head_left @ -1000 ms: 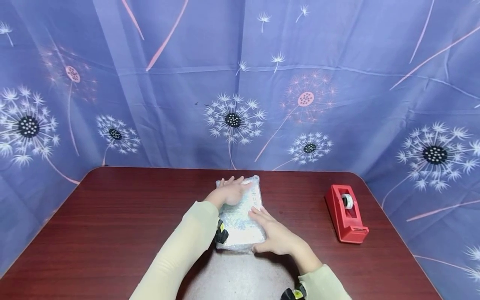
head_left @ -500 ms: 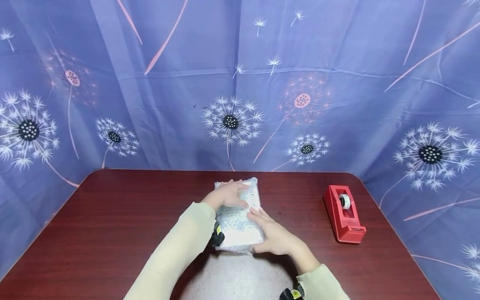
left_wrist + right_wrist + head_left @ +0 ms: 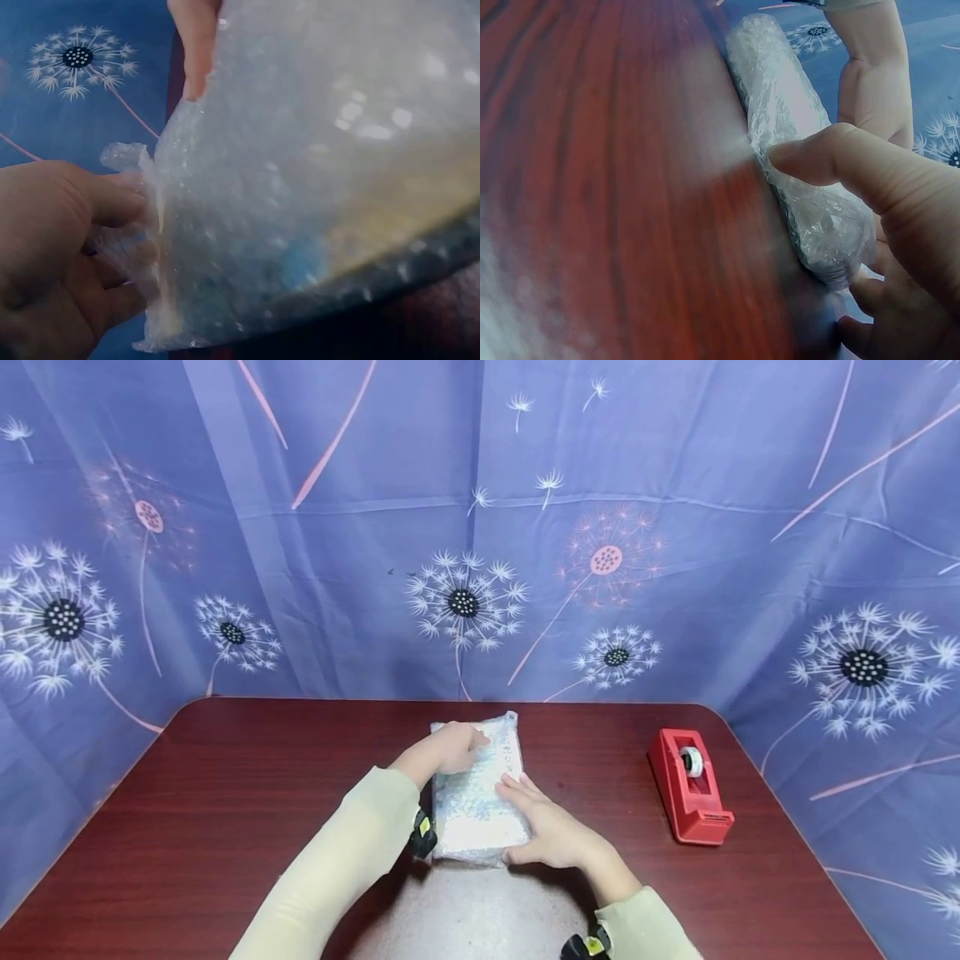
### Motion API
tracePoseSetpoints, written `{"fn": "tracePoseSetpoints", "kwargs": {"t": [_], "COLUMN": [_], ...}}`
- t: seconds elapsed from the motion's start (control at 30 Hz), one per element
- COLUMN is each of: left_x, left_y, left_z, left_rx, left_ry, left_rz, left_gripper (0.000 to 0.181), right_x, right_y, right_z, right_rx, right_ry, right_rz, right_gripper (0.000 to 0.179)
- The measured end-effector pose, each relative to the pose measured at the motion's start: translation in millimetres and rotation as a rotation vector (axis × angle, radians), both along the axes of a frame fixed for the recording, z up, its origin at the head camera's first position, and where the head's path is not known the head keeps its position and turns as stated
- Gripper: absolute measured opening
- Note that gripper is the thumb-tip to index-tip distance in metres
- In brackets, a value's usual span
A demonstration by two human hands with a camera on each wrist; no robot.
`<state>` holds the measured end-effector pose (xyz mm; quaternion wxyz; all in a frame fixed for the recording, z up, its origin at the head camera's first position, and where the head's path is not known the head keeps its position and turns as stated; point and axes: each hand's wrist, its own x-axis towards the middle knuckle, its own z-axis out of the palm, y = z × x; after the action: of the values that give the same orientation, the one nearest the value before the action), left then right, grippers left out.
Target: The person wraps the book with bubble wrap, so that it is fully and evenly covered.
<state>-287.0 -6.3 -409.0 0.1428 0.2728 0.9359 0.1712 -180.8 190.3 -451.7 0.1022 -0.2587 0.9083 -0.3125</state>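
Observation:
A flat rectangular package in clear bubble wrap (image 3: 480,810) lies on the table, with printed marks showing faintly along its right side. At its far end is my left hand (image 3: 453,748), fingers bent; in the left wrist view this left hand (image 3: 67,247) pinches the loose wrap at the package's end. My right hand (image 3: 551,831) holds the near right corner. As the right wrist view shows, the right hand (image 3: 900,202) sets its thumb against the near end of the package (image 3: 780,97), with the other fingers along the side, partly hidden.
A red tape dispenser (image 3: 692,789) with a small roll of tape stands at the right of the dark red-brown table (image 3: 247,793). Behind the table hangs a blue curtain (image 3: 360,577) with dandelion prints.
My left hand has gone from lying spread over the top of the package to bent fingers at its far left part, with the forearm shifted left. The right hand stays in place.

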Motion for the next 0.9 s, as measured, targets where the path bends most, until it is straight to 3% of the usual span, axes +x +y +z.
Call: {"fn": "tracePoseSetpoints", "kwargs": {"t": [0.2, 0.4, 0.7, 0.9], "left_x": [8.5, 15.3, 29.2, 41.6], "left_y": [-3.3, -3.6, -7.2, -9.9], "left_z": [-4.8, -4.9, -13.8, -19.1], "left_rx": [0.031, 0.029, -0.049, 0.001], "left_ry": [0.042, 0.025, -0.016, -0.047], "left_rz": [-0.044, -0.027, -0.066, -0.059], "left_gripper": [0.033, 0.032, 0.044, 0.053], "right_x": [1.4, 0.7, 0.8, 0.8], "right_y": [0.0, 0.5, -1.0, -1.7], "right_z": [-1.2, -0.2, 1.6, 1.3], "right_rx": [0.0, 0.009, 0.02, 0.025], "right_ry": [-0.004, 0.016, 0.028, 0.024], "right_rz": [-0.005, -0.004, -0.003, -0.007], "right_gripper": [0.091, 0.09, 0.091, 0.091]}}
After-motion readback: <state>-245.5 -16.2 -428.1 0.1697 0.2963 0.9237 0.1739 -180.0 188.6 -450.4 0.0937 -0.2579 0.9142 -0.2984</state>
